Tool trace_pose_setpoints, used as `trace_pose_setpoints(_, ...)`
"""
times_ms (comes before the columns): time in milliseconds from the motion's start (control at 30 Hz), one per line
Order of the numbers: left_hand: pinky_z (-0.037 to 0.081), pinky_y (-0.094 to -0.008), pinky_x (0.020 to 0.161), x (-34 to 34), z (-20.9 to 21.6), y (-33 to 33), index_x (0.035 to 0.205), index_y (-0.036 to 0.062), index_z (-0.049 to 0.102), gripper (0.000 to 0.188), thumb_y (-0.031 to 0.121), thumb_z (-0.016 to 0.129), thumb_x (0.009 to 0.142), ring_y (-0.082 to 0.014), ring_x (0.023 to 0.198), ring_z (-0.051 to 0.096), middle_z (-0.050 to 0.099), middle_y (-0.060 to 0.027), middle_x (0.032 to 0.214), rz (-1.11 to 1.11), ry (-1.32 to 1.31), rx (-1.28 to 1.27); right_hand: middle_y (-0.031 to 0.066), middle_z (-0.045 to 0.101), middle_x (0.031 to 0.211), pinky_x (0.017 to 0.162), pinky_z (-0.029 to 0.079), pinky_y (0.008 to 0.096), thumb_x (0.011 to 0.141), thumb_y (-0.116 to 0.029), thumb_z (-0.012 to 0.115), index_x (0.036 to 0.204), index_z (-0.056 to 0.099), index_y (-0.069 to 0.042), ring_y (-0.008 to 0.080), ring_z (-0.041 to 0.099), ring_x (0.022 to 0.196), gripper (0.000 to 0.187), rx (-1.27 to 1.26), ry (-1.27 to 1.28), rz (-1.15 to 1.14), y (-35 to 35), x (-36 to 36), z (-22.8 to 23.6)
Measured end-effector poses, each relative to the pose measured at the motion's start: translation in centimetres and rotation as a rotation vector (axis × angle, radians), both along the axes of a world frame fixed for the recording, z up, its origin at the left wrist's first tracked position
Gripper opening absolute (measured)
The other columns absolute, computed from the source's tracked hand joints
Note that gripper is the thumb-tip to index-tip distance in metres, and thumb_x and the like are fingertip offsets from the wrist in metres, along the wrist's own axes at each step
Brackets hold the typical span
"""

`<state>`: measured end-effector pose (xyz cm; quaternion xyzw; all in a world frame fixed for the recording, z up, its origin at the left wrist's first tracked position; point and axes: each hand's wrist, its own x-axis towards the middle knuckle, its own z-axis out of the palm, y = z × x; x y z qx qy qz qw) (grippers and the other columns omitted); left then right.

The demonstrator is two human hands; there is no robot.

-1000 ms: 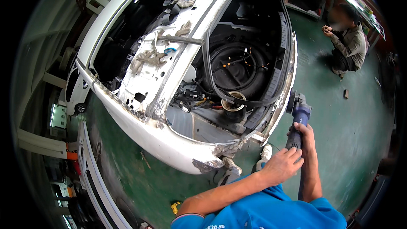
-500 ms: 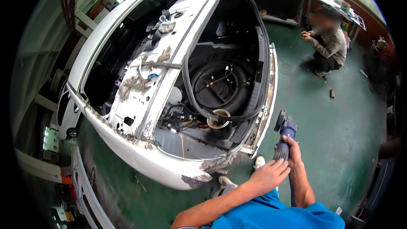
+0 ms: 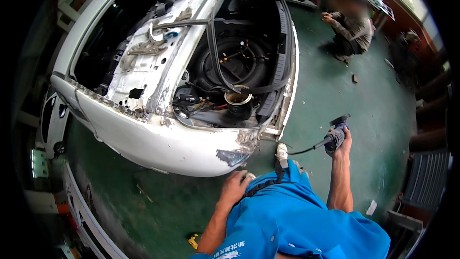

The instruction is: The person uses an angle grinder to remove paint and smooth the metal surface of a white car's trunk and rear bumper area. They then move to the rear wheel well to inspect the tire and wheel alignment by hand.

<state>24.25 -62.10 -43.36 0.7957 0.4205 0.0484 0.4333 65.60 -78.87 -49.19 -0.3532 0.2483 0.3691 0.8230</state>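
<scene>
My right hand (image 3: 342, 147) is wrapped round the body of a blue and dark angle grinder (image 3: 336, 136). Its disc end (image 3: 339, 119) points away from me, and a black power cord (image 3: 306, 150) trails from it toward the car. My left hand (image 3: 233, 187) hangs low beside my blue shirt and a black strap, its fingers loosely apart with nothing visible in them. Just ahead stands the white car body (image 3: 177, 146), its rear corner scraped and dented. Inside its open boot are a black spare-wheel well (image 3: 239, 60), loose wiring and a round pot (image 3: 238, 98).
A person (image 3: 352, 31) squats on the green floor at the far right, near a bench (image 3: 383, 7). A small brown block (image 3: 355, 78) lies on the floor. A long white panel (image 3: 91, 220) rests at the left. Rubber seal (image 3: 213, 52) hangs across the boot opening.
My left hand has come off the grinder and dropped left to my side. The right hand has carried the grinder right, turning it so its cord shows. The view has shifted.
</scene>
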Motion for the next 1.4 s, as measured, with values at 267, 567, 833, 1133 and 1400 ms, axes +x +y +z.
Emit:
trace_pose_setpoints(267, 0.051, -0.0487, 0.092, -9.0, -3.1, -0.3, 0.123, 0.0038, 0.066, 0.04, 0.03, 0.067, 0.093, -0.0411, 0.109, 0.063, 0.066, -0.0191, 0.119, -0.055, 0.156, 0.052, 0.0154, 0.069, 0.085, 0.066, 0.062, 0.0372, 0.089, -0.042, 0.065, 0.109, 0.058, 0.005, 0.0268, 0.069, 0.071, 0.051, -0.052, 0.028, -0.089, -2.4, -8.3, 2.9)
trace_pose_setpoints(567, 0.054, -0.0434, 0.089, -8.2, 5.7, 1.6, 0.108, -0.0033, 0.07, 0.024, 0.003, 0.07, 0.085, -0.0369, 0.099, 0.068, 0.071, -0.0201, 0.105, -0.142, -0.447, 0.347, 0.0196, 0.068, 0.082, 0.06, 0.061, 0.0397, 0.092, -0.042, 0.062, 0.109, 0.052, 0.009, 0.029, 0.068, 0.064, 0.055, -0.155, 0.024, -0.119, -5.1, -15.8, 3.4)
trace_pose_setpoints(833, 0.02, -0.0589, 0.12, -3.0, 5.5, 5.8, 0.154, -0.0051, 0.03, 0.079, 0.046, 0.056, 0.1, -0.0444, 0.149, 0.027, 0.028, -0.0258, 0.162, -0.207, 0.042, 1.042, 0.0194, 0.068, 0.084, 0.062, 0.061, 0.0405, 0.09, -0.041, 0.064, 0.111, 0.052, 0.008, 0.0296, 0.069, 0.066, 0.055, -0.136, 0.09, -0.157, -6.2, -16.6, 0.7)
trace_pose_setpoints(1133, 0.029, -0.0569, 0.115, 3.3, 7.7, 7.1, 0.14, -0.0034, 0.049, 0.072, 0.048, 0.065, 0.093, -0.0374, 0.136, 0.046, 0.052, -0.0202, 0.143, -0.406, 0.055, 1.04, 0.0197, 0.068, 0.087, 0.067, 0.061, 0.043, 0.089, -0.04, 0.065, 0.11, 0.054, 0.009, 0.0304, 0.069, 0.072, 0.054, -0.082, 0.131, -0.182, -8.3, -13.3, -1.6)
trace_pose_setpoints(1400, 0.038, -0.0484, 0.103, 4.0, 8.9, 7.4, 0.112, 0.0039, 0.069, 0.048, 0.038, 0.079, 0.081, -0.031, 0.104, 0.059, 0.065, -0.0117, 0.111, -0.35, -0.139, 0.865, 0.0199, 0.068, 0.087, 0.066, 0.061, 0.0422, 0.09, -0.041, 0.065, 0.108, 0.056, 0.009, 0.03, 0.069, 0.071, 0.054, -0.084, 0.169, -0.185, -8.9, -10.6, -3.0)
